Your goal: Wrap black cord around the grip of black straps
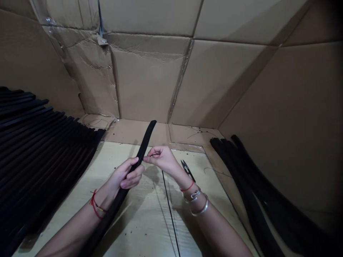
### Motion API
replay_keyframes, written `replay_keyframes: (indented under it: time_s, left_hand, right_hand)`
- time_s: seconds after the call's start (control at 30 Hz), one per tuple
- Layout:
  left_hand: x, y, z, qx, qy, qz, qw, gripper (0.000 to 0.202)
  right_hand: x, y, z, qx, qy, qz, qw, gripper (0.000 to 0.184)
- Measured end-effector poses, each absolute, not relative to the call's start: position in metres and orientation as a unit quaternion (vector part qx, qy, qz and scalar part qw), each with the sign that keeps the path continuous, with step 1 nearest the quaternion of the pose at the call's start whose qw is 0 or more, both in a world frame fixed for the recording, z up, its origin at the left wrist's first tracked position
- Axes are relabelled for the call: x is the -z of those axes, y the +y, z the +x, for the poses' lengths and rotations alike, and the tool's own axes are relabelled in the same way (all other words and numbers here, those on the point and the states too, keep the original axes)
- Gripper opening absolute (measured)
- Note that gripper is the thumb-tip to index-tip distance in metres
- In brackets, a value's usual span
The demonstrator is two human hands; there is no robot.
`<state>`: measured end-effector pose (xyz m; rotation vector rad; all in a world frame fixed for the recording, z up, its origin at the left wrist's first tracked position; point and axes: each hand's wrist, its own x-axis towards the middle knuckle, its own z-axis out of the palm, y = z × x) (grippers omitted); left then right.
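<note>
My left hand [127, 175] is clenched around a black strip [143, 148] near mid-length, holding it tilted up off the desk [139, 232]. The upper end stands free near the centre of the frame, while the lower end runs down past my forearm to the bottom edge. This grip appears to steady the strip and keep its upper part within reach of the other hand. My right hand [160, 159] is closed to a pinch, its fingertips [151, 156] just beside the strip's edge; I cannot tell whether they hold a fine thread. Snips [187, 170] lie just right of that hand, placed within easy reach. A thin black cord [169, 210] lies on the desk below. A stack of black strips [40, 142] fills the left side and a looser pile [254, 178] lies at right, placing the held strip between them.
</note>
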<state>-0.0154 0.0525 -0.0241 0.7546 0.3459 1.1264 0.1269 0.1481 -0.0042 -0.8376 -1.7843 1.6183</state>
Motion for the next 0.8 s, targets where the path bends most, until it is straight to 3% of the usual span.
replay_keyframes:
  time_s: [0.17,0.33,0.43,0.57,0.8]
  left_hand:
    - [0.035,0.055,-0.010,-0.478,0.142,0.326,0.803,0.019]
    - [0.037,0.032,0.015,-0.433,0.141,0.330,0.827,0.030]
    - [0.034,0.018,0.029,-0.422,0.098,0.341,0.834,0.022]
    - [0.036,0.012,0.040,-0.397,0.178,0.377,0.818,0.018]
    - [0.064,0.010,0.064,-0.261,0.278,0.435,0.816,0.033]
  right_hand:
    - [0.015,0.169,0.135,-0.581,-0.686,-0.317,0.302,0.031]
    - [0.032,0.175,0.136,-0.605,-0.714,-0.281,0.211,0.025]
    - [0.035,0.177,0.134,-0.604,-0.723,-0.277,0.186,0.025]
    - [0.017,0.199,0.167,-0.566,-0.720,-0.326,0.236,0.023]
    - [-0.038,0.215,0.251,-0.506,-0.719,-0.380,0.288,0.026]
